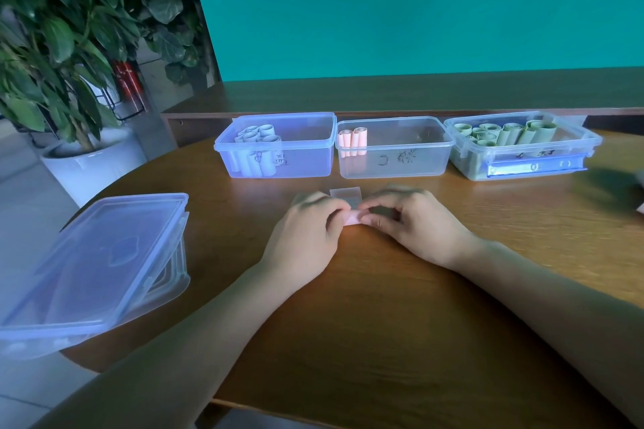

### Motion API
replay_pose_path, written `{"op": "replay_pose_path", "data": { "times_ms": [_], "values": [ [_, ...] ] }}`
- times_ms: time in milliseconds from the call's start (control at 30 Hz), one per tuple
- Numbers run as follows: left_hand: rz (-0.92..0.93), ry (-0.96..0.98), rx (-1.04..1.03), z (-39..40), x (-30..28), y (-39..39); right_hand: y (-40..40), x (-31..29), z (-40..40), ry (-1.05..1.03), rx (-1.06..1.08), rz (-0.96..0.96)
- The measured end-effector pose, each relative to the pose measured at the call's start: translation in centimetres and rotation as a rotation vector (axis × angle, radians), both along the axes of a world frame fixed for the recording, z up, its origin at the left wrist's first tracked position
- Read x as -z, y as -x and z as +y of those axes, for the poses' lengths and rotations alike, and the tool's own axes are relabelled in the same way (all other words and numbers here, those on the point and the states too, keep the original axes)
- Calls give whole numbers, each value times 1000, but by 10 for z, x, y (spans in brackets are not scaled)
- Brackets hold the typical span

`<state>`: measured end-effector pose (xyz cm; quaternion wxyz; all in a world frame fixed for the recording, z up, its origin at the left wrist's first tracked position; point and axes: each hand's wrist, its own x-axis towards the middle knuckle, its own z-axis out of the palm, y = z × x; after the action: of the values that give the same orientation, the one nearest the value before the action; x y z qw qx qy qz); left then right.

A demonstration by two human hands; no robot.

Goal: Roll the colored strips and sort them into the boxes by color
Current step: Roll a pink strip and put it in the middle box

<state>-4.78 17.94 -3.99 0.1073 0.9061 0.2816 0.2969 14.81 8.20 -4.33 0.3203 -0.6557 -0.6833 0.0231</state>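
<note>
Pink strip (352, 218), half rolled mid-worktop (383, 306), sits pinched between curled fingers of a person's left hand (306, 233) and right hand (414, 223), where a slackened pinch could let it spring open short of the middle box (393, 146).

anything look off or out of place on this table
Mostly tidy: three open boxes stand in a row with the rolls sorted. The odd one is the lidded box at the left, which sits tilted and hangs over the table edge. Both hands are pinching a pink strip mid-table.
</note>
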Motion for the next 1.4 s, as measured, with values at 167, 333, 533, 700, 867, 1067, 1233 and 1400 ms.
{"op": "replay_pose_path", "data": {
  "times_ms": [167,333,533,700,867,1067,1233,1400],
  "values": [
    [3,-45,-25,1,0,-3,0,-3,10,36,31,-78],
    [13,-27,1,2,-1,-5,-2,-1,16,24,45,-134],
    [36,15,-1,16,1,-10,-2,0,20,-74,34,-89],
    [66,80,-17,22,1,-12,-3,0,23,-3,95,-117],
    [-22,81,-29,23,0,-15,-4,-1,29,3,115,-119],
    [-18,76,-31,32,-1,-20,-4,-2,33,2,105,-127],
    [39,61,-46,40,0,-26,-5,-2,38,-71,98,-91],
    [20,32,-48,41,-4,-30,-8,-1,45,-13,137,-139]
  ]
}}
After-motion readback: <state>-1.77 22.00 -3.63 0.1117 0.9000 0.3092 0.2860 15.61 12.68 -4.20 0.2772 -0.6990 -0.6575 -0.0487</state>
